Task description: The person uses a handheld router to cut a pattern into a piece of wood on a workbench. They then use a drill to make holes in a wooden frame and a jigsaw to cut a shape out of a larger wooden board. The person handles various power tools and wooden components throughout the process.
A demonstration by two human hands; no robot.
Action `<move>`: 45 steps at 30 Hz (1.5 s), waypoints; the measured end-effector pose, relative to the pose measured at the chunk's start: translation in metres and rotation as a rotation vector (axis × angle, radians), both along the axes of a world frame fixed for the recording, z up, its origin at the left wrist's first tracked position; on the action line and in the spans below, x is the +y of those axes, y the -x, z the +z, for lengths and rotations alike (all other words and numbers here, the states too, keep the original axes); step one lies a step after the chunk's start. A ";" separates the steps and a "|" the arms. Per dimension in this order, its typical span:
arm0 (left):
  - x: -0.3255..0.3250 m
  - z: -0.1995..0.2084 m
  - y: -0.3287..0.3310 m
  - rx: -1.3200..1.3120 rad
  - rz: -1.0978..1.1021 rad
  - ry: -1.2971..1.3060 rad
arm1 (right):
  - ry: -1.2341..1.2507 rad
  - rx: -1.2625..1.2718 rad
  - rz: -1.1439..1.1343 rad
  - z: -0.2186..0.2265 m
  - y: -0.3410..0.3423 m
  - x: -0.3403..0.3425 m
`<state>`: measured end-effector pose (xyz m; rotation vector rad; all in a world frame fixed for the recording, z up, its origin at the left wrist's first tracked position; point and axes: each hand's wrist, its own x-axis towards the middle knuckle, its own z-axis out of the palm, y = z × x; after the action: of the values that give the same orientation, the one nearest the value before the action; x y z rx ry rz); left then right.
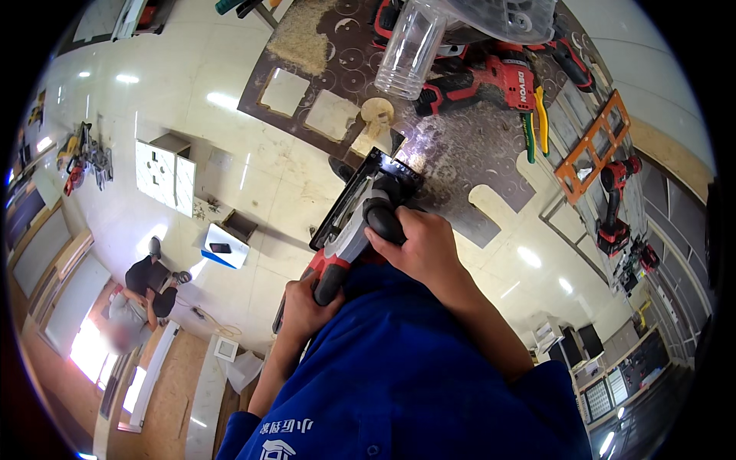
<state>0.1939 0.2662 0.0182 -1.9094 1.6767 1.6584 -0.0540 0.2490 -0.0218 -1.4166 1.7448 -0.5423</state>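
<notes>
Both hands grip a red, grey and black handheld power saw (349, 238) with a long black base plate. My left hand (308, 308) is closed round its rear handle, close to my body. On the black rounded grip further forward, my right hand (420, 244) is wrapped with the thumb over it. The saw's front end is at the near edge of a brown board (456, 157) marked with circles, where a bright light shines. Its blade is hidden from this view. Sawdust lies over the board, which has square and curved cut-outs.
On the board's far side lie a red-and-black power tool (491, 84), a clear plastic container (410, 50) and pliers (542, 123) with yellow and green handles. An orange frame (594, 146) and a cordless drill (613, 203) are at right. A person (138, 303) sits at far left.
</notes>
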 end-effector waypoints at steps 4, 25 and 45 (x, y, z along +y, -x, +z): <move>0.000 0.002 0.002 -0.008 0.012 -0.011 | 0.001 -0.004 0.000 -0.002 0.000 0.001; -0.002 0.004 0.008 -0.009 0.027 -0.014 | -0.012 0.026 0.008 -0.001 0.003 -0.002; -0.004 0.004 0.011 -0.017 0.032 -0.012 | 0.042 0.023 0.007 -0.005 0.005 -0.003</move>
<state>0.1834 0.2625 0.0218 -1.9497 1.6352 1.6540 -0.0593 0.2464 -0.0264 -1.4626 1.7555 -0.5637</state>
